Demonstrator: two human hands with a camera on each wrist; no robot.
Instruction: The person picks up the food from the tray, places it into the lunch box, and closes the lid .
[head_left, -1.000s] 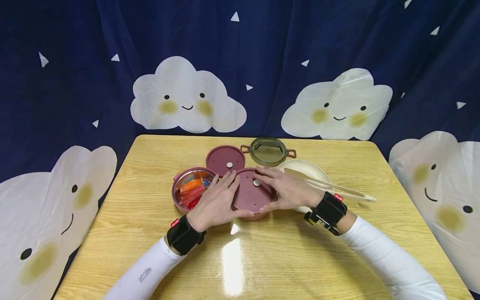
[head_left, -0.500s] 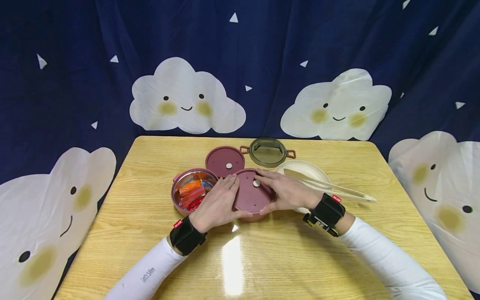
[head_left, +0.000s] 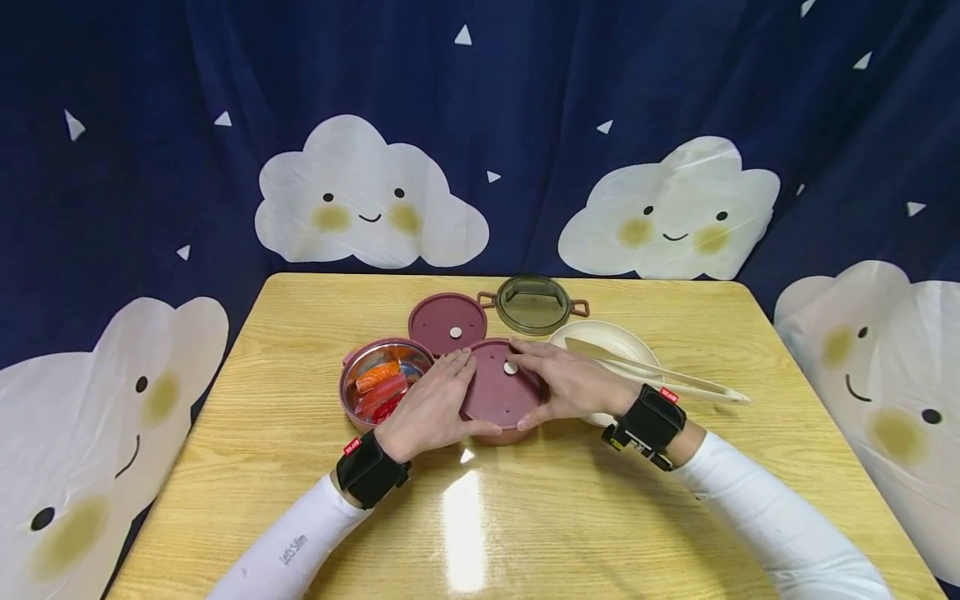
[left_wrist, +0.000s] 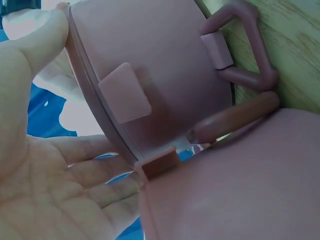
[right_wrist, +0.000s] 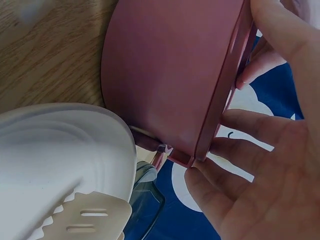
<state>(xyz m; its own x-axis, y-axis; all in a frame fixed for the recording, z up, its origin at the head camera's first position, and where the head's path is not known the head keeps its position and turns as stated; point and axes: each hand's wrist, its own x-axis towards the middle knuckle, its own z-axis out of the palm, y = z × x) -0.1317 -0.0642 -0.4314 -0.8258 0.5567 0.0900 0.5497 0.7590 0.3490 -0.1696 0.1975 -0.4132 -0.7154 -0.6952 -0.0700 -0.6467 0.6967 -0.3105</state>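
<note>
A pink pot [left_wrist: 165, 55] with a mauve lid [head_left: 495, 396] sits mid-table between both hands. My left hand [head_left: 431, 408] lies along the lid's left edge, fingers extended, thumb at the near rim. On the right side, my right hand [head_left: 573, 379] touches the rim with its fingertips, thumb near the front. A tab [left_wrist: 125, 92] juts from the pot's side in the left wrist view. To the left stands a second pot [head_left: 347, 390], uncovered, holding an orange salmon-like piece [head_left: 377, 377] and red pieces [head_left: 381, 398]; my left hand partly hides it.
Behind lie a second mauve lid [head_left: 435, 319] and a dark glass lid [head_left: 534, 310] on a vessel with two side handles. At right, a white pan [head_left: 626, 340] carries a beige slotted spatula [right_wrist: 90, 220], its handle reaching right. A curtain hangs beyond the wooden table [head_left: 315, 317].
Both hands keep nearly the same place on the lid. The view shifts slightly; no object has visibly been moved.
</note>
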